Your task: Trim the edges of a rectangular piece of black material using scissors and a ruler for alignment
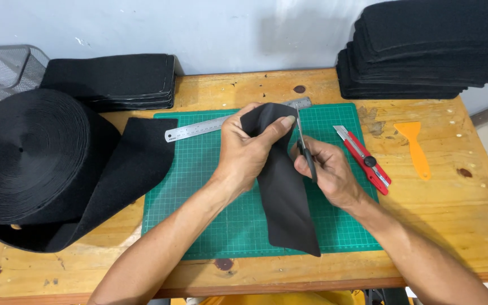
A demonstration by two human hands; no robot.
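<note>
Looking down through the head view, I've got my left hand (pixel 249 149) pinched shut on the top corner of a black felt piece (pixel 283 192) at centre frame, thumb over the top edge, with the rest of the strip hanging down onto the green cutting mat (pixel 199 197). My right hand (pixel 326 169) is wrapped closed round a pair of scissors (pixel 305 148), blades pointing up along the felt's right edge just below my left thumb. From here I can't tell if the blades are open or already biting.

So I'd say I'm trimming that upper corner of the felt, probably rounding it off. As I see it, the next snip needs the felt kept taut between my left fingers and the blades kept clear of my thumb, since they're really close together.

Other stuff in the same view: a big roll of black felt (pixel 35 164) fills the left side, its loose tail lying over the mat's left edge. A steel ruler (pixel 221 123) sits along the top of the mat, partly behind my left hand. A red utility knife (pixel 365 161) lies at the mat's right edge, an orange plastic scraper (pixel 416 149) further right on the wooden table (pixel 458 226). Stacks of cut felt pieces (pixel 430 45) sit upper right, and another stack (pixel 114 79) upper left beside a wire mesh basket (pixel 4 65).
</note>
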